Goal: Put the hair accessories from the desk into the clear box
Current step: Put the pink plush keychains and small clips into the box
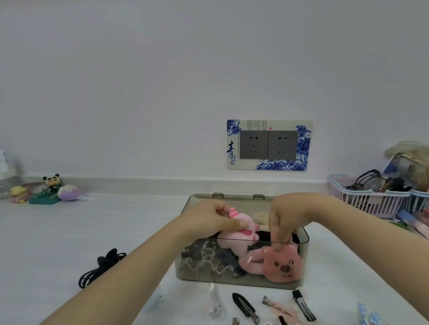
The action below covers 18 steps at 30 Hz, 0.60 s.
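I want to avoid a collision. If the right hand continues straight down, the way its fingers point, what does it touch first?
Most likely the pink bear plush in the clear box. The right hand points its fingertips down at the bear's head; contact is unclear.

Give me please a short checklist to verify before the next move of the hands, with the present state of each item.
1. Lid of the clear box is open: ok, it stands up at the back.
2. Left hand has a firm hold on the pink striped plush: ok, fingers are closed on it over the box.
3. Right hand is free of the pink bear plush: not ok, its fingertips are on the bear's head inside the box.
4. Room left in the box: cannot tell, the clear claw clips and the plush toys fill much of it.
5. Desk is emptied of accessories: not ok, the black claw clip and the black flat clips lie outside.
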Motion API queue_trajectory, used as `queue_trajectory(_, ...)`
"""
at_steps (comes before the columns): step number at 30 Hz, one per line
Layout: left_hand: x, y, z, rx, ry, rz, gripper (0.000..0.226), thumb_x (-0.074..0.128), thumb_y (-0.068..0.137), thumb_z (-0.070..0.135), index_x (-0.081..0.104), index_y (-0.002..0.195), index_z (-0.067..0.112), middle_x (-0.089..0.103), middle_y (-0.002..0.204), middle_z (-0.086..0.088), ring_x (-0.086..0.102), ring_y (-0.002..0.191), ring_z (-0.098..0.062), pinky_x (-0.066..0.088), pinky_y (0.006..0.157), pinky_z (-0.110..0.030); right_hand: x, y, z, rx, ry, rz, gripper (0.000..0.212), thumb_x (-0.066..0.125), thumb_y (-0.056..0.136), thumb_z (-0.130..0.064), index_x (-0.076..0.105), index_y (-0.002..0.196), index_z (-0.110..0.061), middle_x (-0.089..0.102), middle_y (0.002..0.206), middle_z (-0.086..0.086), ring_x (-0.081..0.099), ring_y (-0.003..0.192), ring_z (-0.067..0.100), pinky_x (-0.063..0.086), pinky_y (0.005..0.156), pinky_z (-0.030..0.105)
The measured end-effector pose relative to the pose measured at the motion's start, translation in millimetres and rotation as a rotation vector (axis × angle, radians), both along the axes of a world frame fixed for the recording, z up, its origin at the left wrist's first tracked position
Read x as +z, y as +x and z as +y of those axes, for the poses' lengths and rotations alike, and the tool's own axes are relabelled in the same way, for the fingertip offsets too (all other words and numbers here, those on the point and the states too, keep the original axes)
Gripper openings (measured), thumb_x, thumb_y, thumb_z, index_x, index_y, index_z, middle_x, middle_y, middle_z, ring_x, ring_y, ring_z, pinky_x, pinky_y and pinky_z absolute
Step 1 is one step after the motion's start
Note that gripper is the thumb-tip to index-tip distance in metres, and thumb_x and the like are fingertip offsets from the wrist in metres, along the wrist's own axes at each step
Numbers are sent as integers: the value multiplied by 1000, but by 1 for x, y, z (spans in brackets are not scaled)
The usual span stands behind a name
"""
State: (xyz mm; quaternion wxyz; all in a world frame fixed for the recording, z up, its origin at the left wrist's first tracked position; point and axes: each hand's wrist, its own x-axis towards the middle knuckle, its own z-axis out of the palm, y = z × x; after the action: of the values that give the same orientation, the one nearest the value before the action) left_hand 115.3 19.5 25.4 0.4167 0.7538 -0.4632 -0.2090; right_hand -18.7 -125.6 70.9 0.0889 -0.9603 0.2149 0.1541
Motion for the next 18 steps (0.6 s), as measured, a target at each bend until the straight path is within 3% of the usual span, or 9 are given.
queue_trajectory(4, 2, 2, -1, -14, 61, -34, 26, 80, 70, 37, 64, 82, 21, 66, 88, 1, 58, 82, -14, 45, 72, -24, -1, -1, 1, 16, 32, -10, 16, 75, 71, -32, 77, 84, -23, 75, 96, 0, 64, 88, 13, 50, 88, 30)
queue_trajectory(6, 3, 3, 0, -27, 90, -42, 24, 80, 70, 35, 62, 79, 21, 64, 86, 2, 57, 80, -13, 43, 69, -21, -5, -3, 3, 34, 65, -43, 8, 70, 76, -28, 75, 70, -26, 73, 81, -4, 60, 74, 8, 50, 81, 27)
queue_trajectory(8, 5, 4, 2, -50, 139, -48, 23, 80, 71, 34, 60, 74, 22, 62, 80, 4, 54, 76, -12, 40, 67, -21, -5, -4, 3, 40, 116, -203, 25, 62, 82, -24, 68, 58, -27, 63, 64, -9, 53, 61, 4, 45, 71, 23)
queue_trajectory(10, 9, 7, 3, -68, 201, -94, 23, 78, 70, 40, 63, 71, 23, 64, 78, 6, 55, 78, -12, 42, 72, -24, -6, -5, 3, 27, 198, -390, 19, 62, 84, -31, 73, 72, -20, 63, 67, -10, 54, 63, 6, 44, 72, 22)
queue_trajectory(13, 15, 8, 3, -87, 231, -136, 23, 76, 73, 39, 64, 70, 20, 66, 74, 6, 59, 79, -13, 46, 84, -33, -11, 0, 11, 78, 255, -426, 16, 63, 83, -39, 74, 80, -28, 64, 69, -12, 55, 68, 7, 43, 72, 21)
queue_trajectory(16, 17, 7, 2, -74, 206, -110, 19, 75, 77, 28, 60, 69, 19, 65, 71, 0, 57, 72, -13, 45, 80, -30, -15, 7, 19, 102, 269, -390, 13, 63, 83, -38, 70, 72, -39, 65, 71, -6, 54, 66, 8, 43, 70, 22)
queue_trajectory(18, 18, 7, 2, -37, 171, -36, 19, 73, 80, 21, 57, 70, 17, 63, 69, 0, 57, 65, -11, 44, 69, -23, -16, 10, 17, 47, 333, -418, 17, 65, 82, -39, 71, 70, -29, 66, 73, 2, 53, 67, 11, 44, 70, 25)
